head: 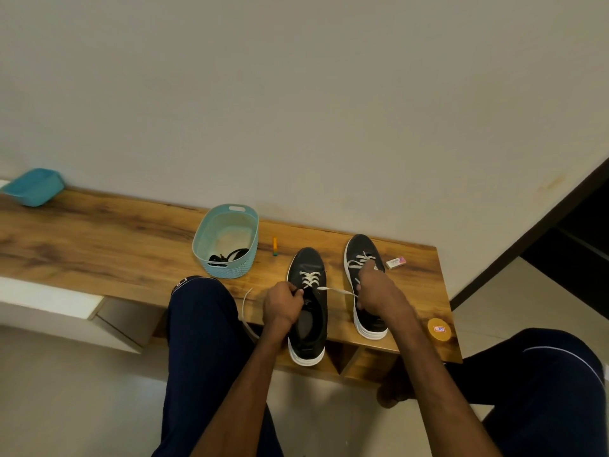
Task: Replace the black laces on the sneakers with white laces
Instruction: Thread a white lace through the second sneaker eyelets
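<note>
Two black sneakers with white soles stand on the wooden bench. The left sneaker has a white lace crossed through its lower eyelets. My left hand grips the shoe's left upper edge and one lace end, whose loose tail hangs off the bench. My right hand pinches the other end, stretched taut to the right over the right sneaker, which is laced in white. Black laces lie in the light-blue basket.
A small orange and green stick lies between basket and shoes. A white and pink eraser box sits right of the shoes, an orange round tin at the bench's right corner, a blue tub far left. My knees flank the bench.
</note>
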Action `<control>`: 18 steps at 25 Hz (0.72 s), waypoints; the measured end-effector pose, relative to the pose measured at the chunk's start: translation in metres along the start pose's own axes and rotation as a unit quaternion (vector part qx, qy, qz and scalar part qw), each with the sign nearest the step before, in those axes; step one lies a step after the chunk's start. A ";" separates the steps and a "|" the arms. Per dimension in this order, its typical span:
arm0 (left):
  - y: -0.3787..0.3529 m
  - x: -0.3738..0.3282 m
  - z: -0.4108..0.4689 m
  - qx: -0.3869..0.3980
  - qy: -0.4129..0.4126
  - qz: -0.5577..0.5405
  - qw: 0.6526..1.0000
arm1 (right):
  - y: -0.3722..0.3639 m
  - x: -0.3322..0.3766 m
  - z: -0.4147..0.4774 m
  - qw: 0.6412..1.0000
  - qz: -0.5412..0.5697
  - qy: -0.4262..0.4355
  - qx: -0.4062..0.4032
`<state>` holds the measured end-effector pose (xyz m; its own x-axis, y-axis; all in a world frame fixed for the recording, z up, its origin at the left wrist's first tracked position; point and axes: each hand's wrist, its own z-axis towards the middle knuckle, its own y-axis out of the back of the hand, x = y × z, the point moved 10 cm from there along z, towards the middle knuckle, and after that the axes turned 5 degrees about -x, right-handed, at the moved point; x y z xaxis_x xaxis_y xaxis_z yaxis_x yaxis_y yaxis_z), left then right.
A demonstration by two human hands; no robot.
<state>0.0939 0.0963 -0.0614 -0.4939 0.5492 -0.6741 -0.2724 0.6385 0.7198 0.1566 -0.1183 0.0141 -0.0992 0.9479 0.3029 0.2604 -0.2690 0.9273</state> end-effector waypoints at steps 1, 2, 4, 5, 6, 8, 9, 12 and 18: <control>0.000 0.005 0.001 0.003 0.018 -0.031 0.999 | -0.002 0.010 0.004 0.998 0.053 0.019 0.019; 0.000 0.010 0.001 0.007 0.035 -0.060 0.998 | -0.005 0.021 0.005 0.993 0.109 0.036 0.032; -0.003 0.018 0.003 0.016 0.068 -0.110 0.991 | -0.011 0.046 0.003 0.982 0.169 0.077 0.039; -0.004 0.022 0.003 0.018 0.081 -0.128 0.988 | -0.016 0.057 0.002 0.981 0.164 0.103 0.031; -0.005 0.024 0.003 0.021 0.089 -0.142 0.986 | -0.024 0.066 0.002 0.982 0.138 0.127 0.022; -0.005 0.025 0.003 0.024 0.096 -0.161 0.982 | -0.041 0.078 0.002 0.985 0.079 0.156 0.014; -0.005 0.025 0.002 0.026 0.098 -0.168 0.981 | -0.047 0.082 0.004 0.984 0.062 0.165 0.009; -0.006 0.027 0.002 0.027 0.097 -0.178 0.979 | -0.056 0.090 0.008 0.983 0.021 0.182 -0.021; -0.007 0.025 0.002 0.020 0.093 -0.195 0.976 | -0.067 0.092 0.016 0.983 -0.015 0.178 -0.032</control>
<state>0.0849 0.1068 -0.0837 -0.5013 0.1545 -0.8513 -0.4399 0.8017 0.4046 0.1453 -0.0105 -0.0239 -0.4380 0.8390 0.3229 0.1917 -0.2637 0.9454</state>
